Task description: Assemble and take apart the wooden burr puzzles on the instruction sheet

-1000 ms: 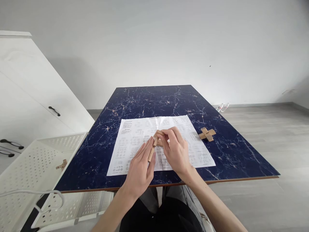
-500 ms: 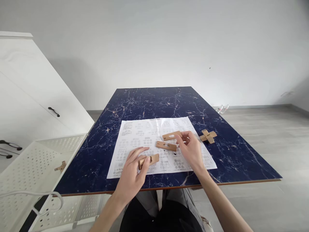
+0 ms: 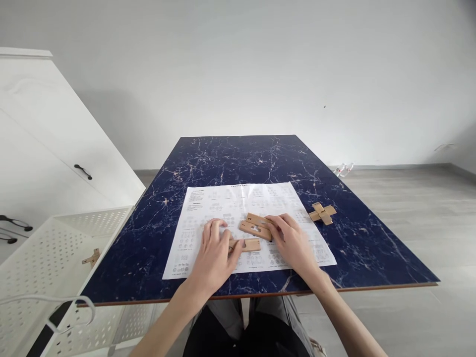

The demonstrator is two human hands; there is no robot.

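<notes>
My left hand (image 3: 213, 248) is closed with thumb and fingers on a slotted wooden puzzle piece (image 3: 253, 245), which lies low over the printed sheet (image 3: 197, 218). My right hand (image 3: 295, 243) pinches the right end of a second wooden piece, marked 2 (image 3: 256, 218). Just below it, and seemingly touching it, lies a third wooden piece (image 3: 248, 227) with a cut-out in its middle. The fingertips of my right hand are close to that one's right end too. The fingers partly cover all three pieces.
A crossed assembly of wooden pieces (image 3: 323, 213) rests right of the sheet on the dark blue marbled table (image 3: 238, 158). Another small wooden assembly (image 3: 92, 258) is on the white perforated rack (image 3: 40, 258) at left. A white cable (image 3: 48, 297) loops over that rack. A white cabinet (image 3: 59, 134) stands behind it.
My left hand has moved right with its piece, which now lies flatter. The piece in my right hand has turned and come down against the third piece.
</notes>
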